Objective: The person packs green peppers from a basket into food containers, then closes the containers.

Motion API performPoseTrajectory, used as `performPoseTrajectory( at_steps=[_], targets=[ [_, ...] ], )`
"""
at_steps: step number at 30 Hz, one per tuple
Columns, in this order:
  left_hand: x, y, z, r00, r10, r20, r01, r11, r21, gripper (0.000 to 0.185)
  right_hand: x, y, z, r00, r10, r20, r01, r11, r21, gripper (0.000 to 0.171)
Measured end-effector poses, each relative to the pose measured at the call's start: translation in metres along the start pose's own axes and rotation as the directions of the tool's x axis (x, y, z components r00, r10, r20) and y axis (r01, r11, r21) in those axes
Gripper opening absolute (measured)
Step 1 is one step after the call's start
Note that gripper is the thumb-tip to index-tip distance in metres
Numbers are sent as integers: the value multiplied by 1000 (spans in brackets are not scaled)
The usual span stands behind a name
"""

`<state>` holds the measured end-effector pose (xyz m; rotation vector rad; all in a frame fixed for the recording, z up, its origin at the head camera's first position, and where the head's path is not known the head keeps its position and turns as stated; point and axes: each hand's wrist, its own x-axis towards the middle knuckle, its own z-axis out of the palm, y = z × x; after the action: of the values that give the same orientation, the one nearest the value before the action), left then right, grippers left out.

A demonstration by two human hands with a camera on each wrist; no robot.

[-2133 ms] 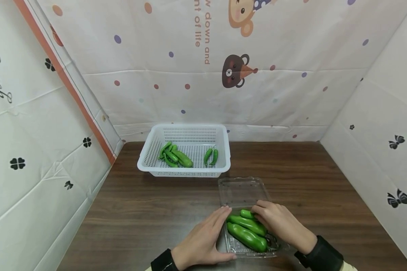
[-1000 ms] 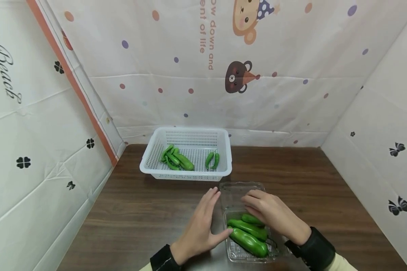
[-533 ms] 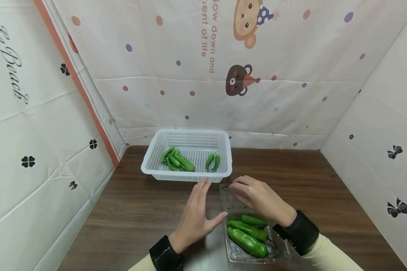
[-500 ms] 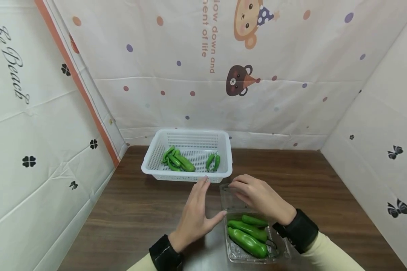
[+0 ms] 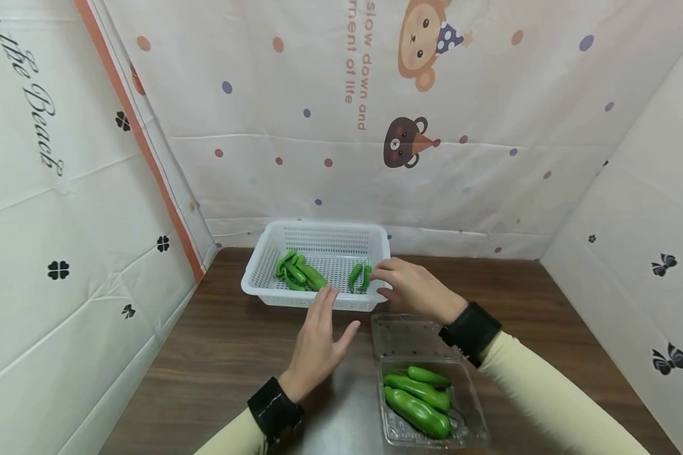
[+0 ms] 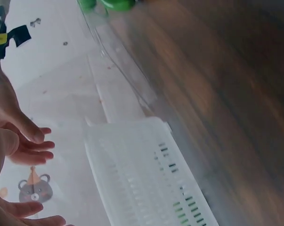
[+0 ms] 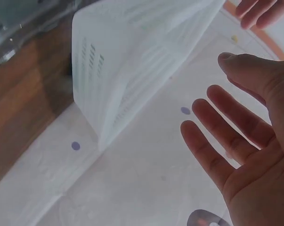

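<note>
Basket (image 5: 284, 296), white, in the middle of the head view, with 2 little green peppers (image 5: 355, 277) near the right end and a green pepper pile (image 5: 295, 273) at left. Right hand (image 5: 418, 287) by the basket's right edge, let go, with loose, spread fingers. Left hand (image 5: 317, 351) just below, also loose. Clear box (image 5: 412, 338) with bigger green peppers (image 5: 418, 414) at lower right, on brown tabletop (image 5: 233, 354).

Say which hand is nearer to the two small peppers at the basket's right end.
Right. The right hand is at the right end of the basket, close to the two small peppers; the left hand is farther off, in front and to the left.
</note>
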<state>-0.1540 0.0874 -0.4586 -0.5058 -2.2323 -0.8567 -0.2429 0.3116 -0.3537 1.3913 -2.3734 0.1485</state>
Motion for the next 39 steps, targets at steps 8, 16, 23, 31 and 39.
performPoseTrajectory(
  at_steps=[8, 16, 23, 31, 39],
  targets=[
    [10, -15, -1, 1000, -2, 2, 2, 1000, 29, 61, 34, 16, 10, 997, -4, 78, 4, 1000, 9, 47],
    [17, -28, 1, 999, 5, 49, -9, 997, 83, 45, 66, 32, 30, 982, -15, 189, 30, 997, -76, 54],
    [21, -35, 4, 999, 31, 41, -34, 995, 94, 39, 85, 40, 51, 955, 12, 296, 25, 992, -123, 51],
    [27, -42, 4, 997, 18, 72, -26, 993, 115, 34, 101, 46, 67, 928, 35, 371, 21, 989, -147, 35],
    [31, -47, 5, 996, 39, 77, -49, 989, 137, 31, 112, 52, 77, 816, 160, 556, -69, 981, -181, 62]
  ],
)
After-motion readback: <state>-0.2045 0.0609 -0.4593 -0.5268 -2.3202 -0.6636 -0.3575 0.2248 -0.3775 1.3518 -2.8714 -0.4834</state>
